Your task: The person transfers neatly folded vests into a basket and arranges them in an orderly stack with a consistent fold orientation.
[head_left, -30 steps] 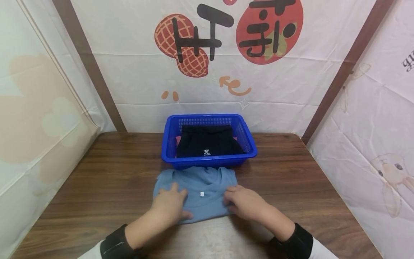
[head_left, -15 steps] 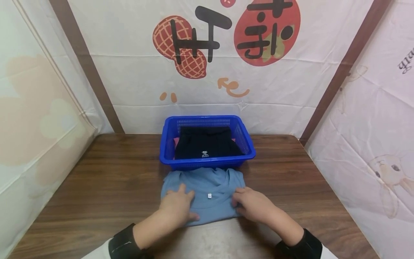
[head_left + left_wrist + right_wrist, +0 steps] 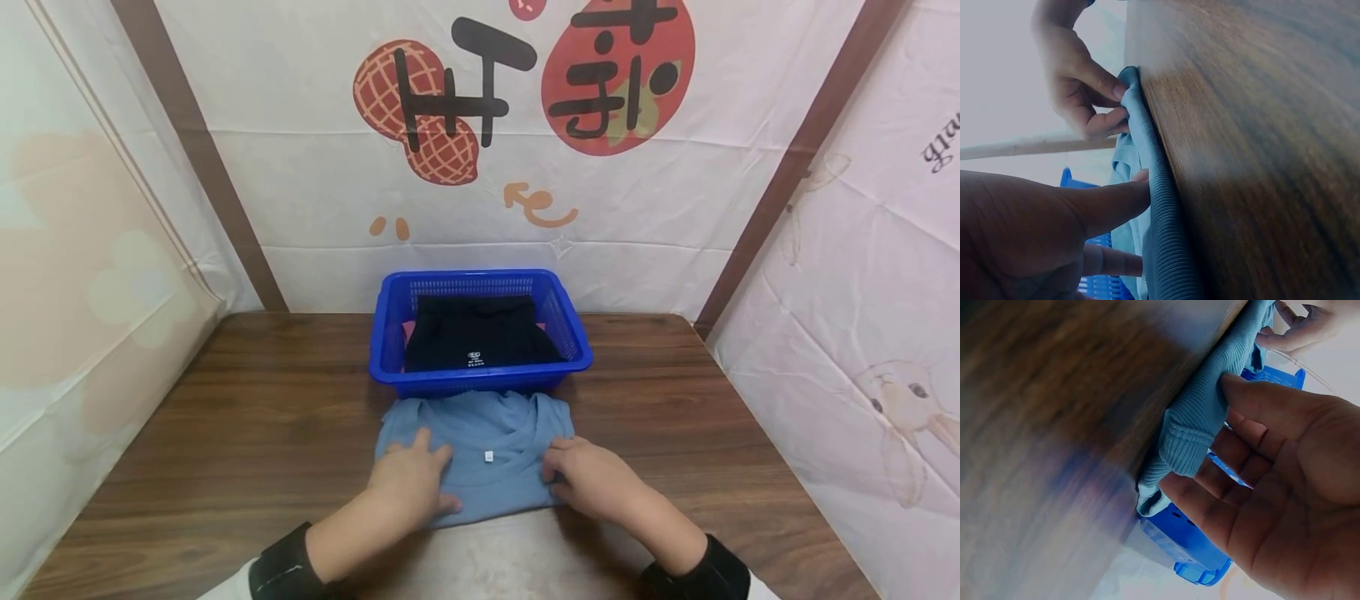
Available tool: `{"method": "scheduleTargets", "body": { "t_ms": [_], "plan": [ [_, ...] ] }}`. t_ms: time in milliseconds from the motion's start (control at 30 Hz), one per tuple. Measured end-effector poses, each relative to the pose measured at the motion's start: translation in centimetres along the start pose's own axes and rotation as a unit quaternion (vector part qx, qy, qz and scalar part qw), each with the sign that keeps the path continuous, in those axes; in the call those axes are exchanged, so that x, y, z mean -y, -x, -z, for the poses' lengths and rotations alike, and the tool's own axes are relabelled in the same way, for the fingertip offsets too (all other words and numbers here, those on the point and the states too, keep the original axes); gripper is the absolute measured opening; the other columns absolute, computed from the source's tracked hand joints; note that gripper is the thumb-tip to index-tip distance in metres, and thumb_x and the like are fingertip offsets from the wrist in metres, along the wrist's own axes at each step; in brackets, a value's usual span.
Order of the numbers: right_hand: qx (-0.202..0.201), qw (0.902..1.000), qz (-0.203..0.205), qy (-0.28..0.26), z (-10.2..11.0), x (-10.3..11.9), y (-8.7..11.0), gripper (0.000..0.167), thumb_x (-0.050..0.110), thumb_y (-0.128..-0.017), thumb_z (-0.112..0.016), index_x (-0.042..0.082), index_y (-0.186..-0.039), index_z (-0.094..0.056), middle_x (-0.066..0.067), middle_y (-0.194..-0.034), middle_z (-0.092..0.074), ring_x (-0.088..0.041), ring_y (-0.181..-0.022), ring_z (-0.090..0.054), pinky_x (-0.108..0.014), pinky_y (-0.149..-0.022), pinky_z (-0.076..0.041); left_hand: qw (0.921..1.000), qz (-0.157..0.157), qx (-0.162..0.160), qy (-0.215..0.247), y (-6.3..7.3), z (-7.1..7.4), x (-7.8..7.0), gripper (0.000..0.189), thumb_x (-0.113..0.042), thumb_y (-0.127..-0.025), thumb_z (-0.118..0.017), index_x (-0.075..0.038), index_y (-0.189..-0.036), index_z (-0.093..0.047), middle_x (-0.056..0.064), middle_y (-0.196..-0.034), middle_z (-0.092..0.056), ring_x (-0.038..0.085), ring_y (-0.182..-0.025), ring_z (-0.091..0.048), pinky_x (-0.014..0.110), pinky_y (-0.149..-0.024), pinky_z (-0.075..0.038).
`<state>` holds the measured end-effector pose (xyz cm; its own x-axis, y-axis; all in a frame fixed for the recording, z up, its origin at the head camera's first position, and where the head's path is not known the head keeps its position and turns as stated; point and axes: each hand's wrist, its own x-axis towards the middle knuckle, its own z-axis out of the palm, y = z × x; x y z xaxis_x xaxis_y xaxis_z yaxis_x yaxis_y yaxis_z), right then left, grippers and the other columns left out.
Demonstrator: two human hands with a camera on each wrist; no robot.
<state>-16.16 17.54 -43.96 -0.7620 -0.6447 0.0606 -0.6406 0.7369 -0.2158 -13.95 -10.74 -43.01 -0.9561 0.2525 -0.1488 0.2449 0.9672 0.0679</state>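
A folded blue ribbed garment (image 3: pixel 480 492) with a small white tag lies flat on the table, just in front of the blue basket. My left hand (image 3: pixel 408 479) rests on its left part, fingers spread and thumb near the front fold. At the right edge, my right hand (image 3: pixel 596 475) touches the cloth with bent fingertips. The right wrist view shows a wide gap between the right thumb (image 3: pixel 1241 387) and the lower fingers, all against the ribbed cloth (image 3: pixel 1200 409). In the left wrist view, the left thumb (image 3: pixel 1122 197) presses on the rolled front fold.
The blue plastic basket (image 3: pixel 384 333) stands against the back curtain (image 3: pixel 315 183). Inside it lies a folded black garment (image 3: pixel 480 329) with white print, over something pink (image 3: pixel 408 331). Brown wooden tabletop (image 3: pixel 285 417) extends to both sides, and printed curtains enclose three sides.
The whole scene has shifted slightly in the head view, with the hands and garment a little further right relative to the basket. The hands keep nearly the same pose on the cloth.
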Motion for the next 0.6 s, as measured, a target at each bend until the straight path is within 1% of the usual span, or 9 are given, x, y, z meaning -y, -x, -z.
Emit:
{"method": "scheduleTargets", "body": {
  "t_ms": [133,333,433,500,600],
  "plan": [
    [-0.005,0.9999,-0.009,0.004,0.04,0.19,0.09,0.016,0.013,-0.080,-0.080,0.020,-0.085,-0.067,0.011,-0.090,-0.058,-0.012,-0.087,-0.058,-0.030,-0.072,-0.053,1.0000,-0.005,-0.006,0.000,-0.14,-0.33,-0.09,0.075,-0.063,-0.074,-0.082,-0.016,-0.130,-0.066,0.019,-0.123,-0.056,0.044,-0.085,-0.062,0.052,-0.061,-0.056],
    [-0.022,0.9985,-0.042,0.027,0.03,0.49,0.37,0.019,0.011,-0.078,-0.078,0.021,-0.078,-0.062,0.011,-0.083,-0.053,-0.013,-0.079,-0.056,-0.029,-0.062,-0.048,0.9988,-0.033,-0.035,0.004,-0.28,-0.79,-0.53,0.073,-0.062,-0.074,-0.082,-0.016,-0.129,-0.066,0.018,-0.122,-0.057,0.044,-0.087,-0.062,0.050,-0.062,-0.057],
    [-0.024,0.9981,-0.051,0.025,0.04,0.58,0.29,0.020,0.012,-0.079,-0.079,0.021,-0.078,-0.062,0.011,-0.082,-0.053,-0.012,-0.079,-0.056,-0.028,-0.061,-0.048,0.9987,-0.033,-0.037,0.011,-0.19,-0.66,-0.53,0.074,-0.061,-0.075,-0.082,-0.016,-0.131,-0.066,0.019,-0.125,-0.056,0.044,-0.089,-0.062,0.051,-0.062,-0.058],
    [-0.022,0.9983,-0.051,0.019,0.03,0.55,0.16,0.019,0.013,-0.080,-0.079,0.021,-0.079,-0.062,0.011,-0.082,-0.054,-0.011,-0.079,-0.055,-0.028,-0.062,-0.048,0.9987,-0.032,-0.036,0.020,-0.12,-0.44,-0.41,0.072,-0.060,-0.076,-0.082,-0.015,-0.131,-0.066,0.019,-0.125,-0.056,0.044,-0.090,-0.063,0.053,-0.064,-0.058],
    [-0.017,0.9982,-0.058,-0.002,-0.02,0.39,-0.28,0.016,0.016,-0.084,-0.080,0.021,-0.081,-0.064,0.012,-0.082,-0.056,-0.010,-0.079,-0.056,-0.029,-0.065,-0.050,0.9972,-0.033,-0.038,0.055,-0.14,-0.17,0.03,0.065,-0.052,-0.079,-0.083,-0.012,-0.128,-0.067,0.018,-0.119,-0.058,0.042,-0.090,-0.063,0.055,-0.067,-0.057]
  ]
}}
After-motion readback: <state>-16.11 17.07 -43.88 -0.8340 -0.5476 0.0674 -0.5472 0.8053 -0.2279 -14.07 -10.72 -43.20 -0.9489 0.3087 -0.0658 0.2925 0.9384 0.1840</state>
